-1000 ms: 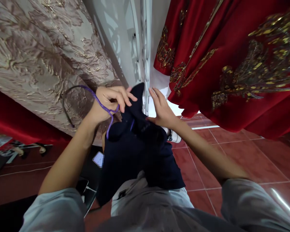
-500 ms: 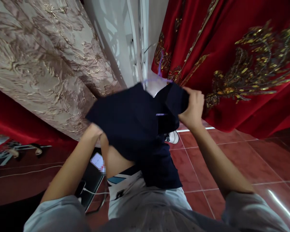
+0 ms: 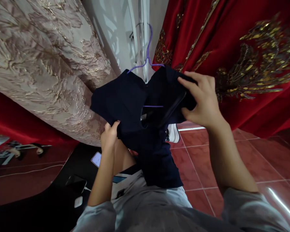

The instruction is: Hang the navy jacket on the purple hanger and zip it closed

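A dark navy top [image 3: 132, 106] is spread over my lap, on a purple hanger [image 3: 148, 53]. The hanger's hook points away from me, and its lower bar shows through the open neckline. My left hand [image 3: 109, 135] pinches the top's left edge between thumb and fingers. On the other side, my right hand [image 3: 203, 96] grips the fabric by the right shoulder, fingers above and thumb below. The cloth hides some of the right fingertips. Its lower part hangs across my light shorts [image 3: 130, 183].
Pale embossed fabric [image 3: 45, 64] hangs at left, and red cloth with gold sequins [image 3: 232, 64] at right. A dark bench [image 3: 50, 199] on my left carries a lit phone [image 3: 96, 159], a dark phone [image 3: 77, 184] and a white case [image 3: 78, 202]. Red tiles [image 3: 198, 161] cover the floor.
The top has been laid flatter, and the hanger's hook is now in full view. My left hand has moved right and inward along the edge; my right hand has shifted slightly right.
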Tool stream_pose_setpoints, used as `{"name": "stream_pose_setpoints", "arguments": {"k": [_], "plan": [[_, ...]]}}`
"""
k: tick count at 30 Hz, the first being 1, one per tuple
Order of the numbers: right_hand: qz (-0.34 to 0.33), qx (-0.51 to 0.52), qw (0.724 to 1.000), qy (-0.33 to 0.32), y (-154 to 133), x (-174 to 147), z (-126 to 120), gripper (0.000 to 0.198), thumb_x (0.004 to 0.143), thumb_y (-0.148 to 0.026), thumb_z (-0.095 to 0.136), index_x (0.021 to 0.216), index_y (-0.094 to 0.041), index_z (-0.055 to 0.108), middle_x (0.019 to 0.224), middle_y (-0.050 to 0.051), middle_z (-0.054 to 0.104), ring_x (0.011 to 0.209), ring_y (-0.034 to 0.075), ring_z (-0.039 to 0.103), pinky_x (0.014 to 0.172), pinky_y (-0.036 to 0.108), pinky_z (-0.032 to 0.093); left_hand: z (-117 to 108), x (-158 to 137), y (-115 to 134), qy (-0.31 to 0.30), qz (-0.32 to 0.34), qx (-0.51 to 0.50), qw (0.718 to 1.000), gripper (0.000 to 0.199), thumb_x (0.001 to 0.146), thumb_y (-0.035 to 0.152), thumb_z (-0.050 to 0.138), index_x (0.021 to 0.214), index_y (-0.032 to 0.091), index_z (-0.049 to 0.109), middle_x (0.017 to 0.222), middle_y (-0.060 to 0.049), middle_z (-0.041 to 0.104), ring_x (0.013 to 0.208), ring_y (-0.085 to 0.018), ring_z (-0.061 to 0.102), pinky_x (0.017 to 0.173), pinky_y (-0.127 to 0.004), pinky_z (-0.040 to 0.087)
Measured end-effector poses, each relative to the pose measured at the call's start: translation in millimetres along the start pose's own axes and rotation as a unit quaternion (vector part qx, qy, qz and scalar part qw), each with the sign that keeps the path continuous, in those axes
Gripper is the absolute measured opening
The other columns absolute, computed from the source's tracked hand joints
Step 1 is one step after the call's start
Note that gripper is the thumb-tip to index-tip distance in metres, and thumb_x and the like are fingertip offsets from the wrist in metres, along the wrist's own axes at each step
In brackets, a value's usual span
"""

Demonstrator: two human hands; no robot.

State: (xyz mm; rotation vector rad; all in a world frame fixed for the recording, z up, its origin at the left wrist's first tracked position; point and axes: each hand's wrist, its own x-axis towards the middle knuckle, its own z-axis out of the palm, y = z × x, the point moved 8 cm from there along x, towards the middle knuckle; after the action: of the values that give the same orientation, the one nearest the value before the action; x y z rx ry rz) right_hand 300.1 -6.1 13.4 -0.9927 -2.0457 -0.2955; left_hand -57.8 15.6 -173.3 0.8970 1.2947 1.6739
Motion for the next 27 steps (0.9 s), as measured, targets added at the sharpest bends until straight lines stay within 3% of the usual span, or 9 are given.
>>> {"name": "stream_pose_setpoints", "arguments": {"k": [3, 6, 9, 11, 15, 19, 21, 24, 27], "plan": [[0.088, 0.084, 0.99, 0.073, -12.0, -28.2, 25.9, 0.051, 0.084, -0.038, 0.065, 0.134, -0.028, 0.058, 0.137, 0.011, 0.06, 0.134, 0.039, 0.051, 0.109, 0.062, 0.043, -2.4, -26.0, -10.2, 0.069, -0.018, -0.007, 0.997, 0.024, 0.079, 0.033, 0.078, 0.1, 0.023, 0.071, 0.104, -0.006, 0.078, 0.109, -0.027, 0.073, 0.105, -0.043, 0.059], [0.301, 0.215, 0.916, 0.158, -11.4, -66.6, 92.0, 0.034, 0.088, -0.045, 0.066, 0.112, -0.023, 0.056, 0.103, 0.009, 0.064, 0.093, 0.023, 0.063, 0.083, 0.039, 0.053, 5.6, -46.3, -17.3, 0.07, -0.036, -0.001, 0.997, 0.022, 0.083, 0.033, 0.072, 0.103, 0.024, 0.07, 0.107, -0.006, 0.078, 0.105, -0.025, 0.075, 0.1, -0.041, 0.061], [0.447, 0.359, 0.819, 0.027, -27.9, -103.5, 189.9, 0.033, 0.079, -0.044, 0.07, 0.096, -0.021, 0.055, 0.082, 0.002, 0.06, 0.067, 0.014, 0.052, 0.064, 0.029, 0.045, 9.5, -55.2, -18.0, 0.052, -0.034, 0.014, 0.998, 0.021, 0.087, 0.034, 0.068, 0.106, 0.025, 0.069, 0.109, -0.005, 0.078, 0.104, -0.025, 0.075, 0.096, -0.04, 0.062], [0.475, 0.394, 0.787, -0.021, -40.8, -123.7, 222.1, 0.028, 0.081, -0.046, 0.064, 0.085, -0.02, 0.055, 0.073, 0.001, 0.059, 0.062, 0.014, 0.05, 0.061, 0.028, 0.041, 6.9, -57.1, -11.4, 0.055, -0.005, 0.031, 0.998, 0.021, 0.088, 0.034, 0.067, 0.107, 0.024, 0.069, 0.111, -0.006, 0.077, 0.111, -0.025, 0.072, 0.101, -0.039, 0.059], [0.477, 0.426, 0.767, -0.055, -49.7, -144.5, 226.3, 0.035, 0.087, -0.05, 0.058, 0.07, -0.019, 0.057, 0.063, 0.002, 0.058, 0.059, 0.015, 0.051, 0.06, 0.028, 0.039, -0.2, -64.8, 5.2, 0.093, 0.099, 0.065, 0.989, 0.029, 0.092, 0.032, 0.065, 0.12, 0.023, 0.064, 0.128, -0.008, 0.069, 0.127, -0.023, 0.063, 0.117, -0.039, 0.046], [0.469, 0.448, 0.759, -0.062, -46.2, -140.5, 209.0, 0.036, 0.087, -0.05, 0.062, 0.069, -0.019, 0.063, 0.063, 0.001, 0.058, 0.062, 0.015, 0.051, 0.061, 0.028, 0.037, 1.9, -85.3, 13.1, 0.183, 0.246, 0.196, 0.931, 0.046, 0.091, 0.028, 0.07, 0.134, 0.025, 0.054, 0.142, -0.01, 0.055, 0.134, -0.025, 0.053, 0.12, -0.041, 0.039], [0.462, 0.467, 0.751, -0.061, -47.5, -137.3, 204.8, 0.036, 0.087, -0.051, 0.066, 0.071, -0.019, 0.066, 0.063, 0.0, 0.056, 0.062, 0.014, 0.05, 0.061, 0.027, 0.036, 23.3, -84.8, -0.1, 0.103, 0.252, 0.236, 0.933, 0.031, 0.091, 0.026, 0.068, 0.121, 0.023, 0.06, 0.125, -0.009, 0.062, 0.119, -0.025, 0.059, 0.109, -0.039, 0.046], [0.458, 0.498, 0.734, -0.057, -53.6, -138.9, 204.1, 0.039, 0.084, -0.053, 0.072, 0.07, -0.017, 0.067, 0.062, -0.001, 0.054, 0.059, 0.011, 0.044, 0.058, 0.027, 0.032, 71.5, -85.0, -33.9, -0.146, 0.182, 0.236, 0.943, 0.013, 0.089, 0.023, 0.066, 0.102, 0.021, 0.064, 0.096, -0.005, 0.068, 0.092, -0.022, 0.065, 0.086, -0.033, 0.052], [0.455, 0.52, 0.72, -0.074, -58.2, -139.5, 204.1, 0.042, 0.084, -0.056, 0.071, 0.071, -0.017, 0.068, 0.059, -0.001, 0.054, 0.056, 0.01, 0.044, 0.057, 0.026, 0.032, 91.0, -88.3, -45.4, -0.193, 0.157, 0.227, 0.942, 0.003, 0.092, 0.023, 0.06, 0.091, 0.021, 0.062, 0.082, -0.003, 0.064, 0.08, -0.02, 0.063, 0.078, -0.031, 0.051]]}}
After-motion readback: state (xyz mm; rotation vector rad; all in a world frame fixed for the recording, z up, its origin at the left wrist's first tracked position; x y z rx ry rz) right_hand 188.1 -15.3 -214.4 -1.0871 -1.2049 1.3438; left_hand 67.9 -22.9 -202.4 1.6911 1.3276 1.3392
